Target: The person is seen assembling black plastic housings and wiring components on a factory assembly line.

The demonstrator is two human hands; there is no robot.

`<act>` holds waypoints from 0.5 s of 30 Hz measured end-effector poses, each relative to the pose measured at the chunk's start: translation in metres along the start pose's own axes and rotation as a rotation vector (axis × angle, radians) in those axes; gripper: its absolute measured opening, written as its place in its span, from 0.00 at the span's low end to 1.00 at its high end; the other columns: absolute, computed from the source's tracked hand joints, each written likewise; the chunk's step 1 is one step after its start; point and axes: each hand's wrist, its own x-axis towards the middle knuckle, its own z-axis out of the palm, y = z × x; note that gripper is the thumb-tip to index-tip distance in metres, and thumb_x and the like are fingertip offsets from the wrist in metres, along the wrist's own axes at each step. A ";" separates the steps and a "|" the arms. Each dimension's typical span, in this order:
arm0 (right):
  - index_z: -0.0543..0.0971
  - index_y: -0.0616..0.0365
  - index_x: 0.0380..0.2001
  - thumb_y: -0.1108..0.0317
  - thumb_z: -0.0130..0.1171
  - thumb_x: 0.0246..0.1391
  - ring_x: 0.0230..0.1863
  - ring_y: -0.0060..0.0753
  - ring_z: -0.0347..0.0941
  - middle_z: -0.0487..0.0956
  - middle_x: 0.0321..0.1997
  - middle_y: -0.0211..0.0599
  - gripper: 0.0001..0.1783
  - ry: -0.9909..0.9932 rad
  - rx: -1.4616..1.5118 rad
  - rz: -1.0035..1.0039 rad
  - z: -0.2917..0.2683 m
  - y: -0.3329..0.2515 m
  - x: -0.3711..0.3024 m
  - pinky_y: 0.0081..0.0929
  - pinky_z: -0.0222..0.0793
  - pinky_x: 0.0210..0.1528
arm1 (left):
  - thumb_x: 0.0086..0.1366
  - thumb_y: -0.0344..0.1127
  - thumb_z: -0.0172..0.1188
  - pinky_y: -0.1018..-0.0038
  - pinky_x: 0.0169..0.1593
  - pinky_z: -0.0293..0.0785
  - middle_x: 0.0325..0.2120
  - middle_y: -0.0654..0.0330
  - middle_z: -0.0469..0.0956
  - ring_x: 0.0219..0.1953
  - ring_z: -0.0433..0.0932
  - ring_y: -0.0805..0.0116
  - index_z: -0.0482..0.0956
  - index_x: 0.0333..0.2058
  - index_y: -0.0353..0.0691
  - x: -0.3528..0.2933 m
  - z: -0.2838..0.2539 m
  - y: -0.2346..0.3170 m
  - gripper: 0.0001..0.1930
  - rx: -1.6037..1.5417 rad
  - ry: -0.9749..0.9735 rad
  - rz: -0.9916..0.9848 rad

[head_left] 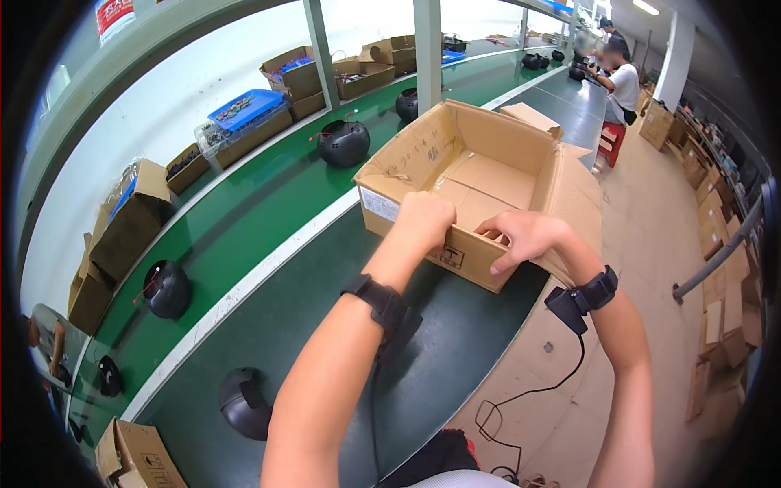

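Dark green and smooth, a workbench [268,329] fills the lower centre of the frame, with a black rounded plastic shell [244,404] lying beside the person's left forearm. At frame centre, an open brown cardboard box [480,262] sits on the bench, its right flap folded outward. The left hand [427,215] is curled over the box's near wall, fingertips hidden inside; how firmly it grips cannot be told. The right hand [527,236], partly open, straddles the same wall, thumb outside and bent fingers over the rim. Work on the box appears at an early stage: its top is open and the visible part of its bottom shows bare cardboard, while the shell lies outside, not packed. Beyond, a bright green conveyor belt [252,195] curves from lower left to upper right, carrying a black spherical shell with red wires [343,145]. A shallow blue plastic tray [246,108] stands behind it, upper left. Farther off, upper right, a co-worker in a white shirt [626,86] sits on a red stool [611,145].
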 end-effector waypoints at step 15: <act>0.73 0.68 0.53 0.58 0.68 0.41 0.41 0.33 0.77 0.81 0.42 0.47 0.36 -0.039 0.036 -0.104 -0.004 0.005 0.003 0.25 0.71 0.46 | 0.37 0.48 0.74 0.68 0.44 0.75 0.34 0.58 0.83 0.41 0.81 0.59 0.83 0.43 0.51 0.002 -0.012 0.005 0.29 0.123 -0.192 -0.128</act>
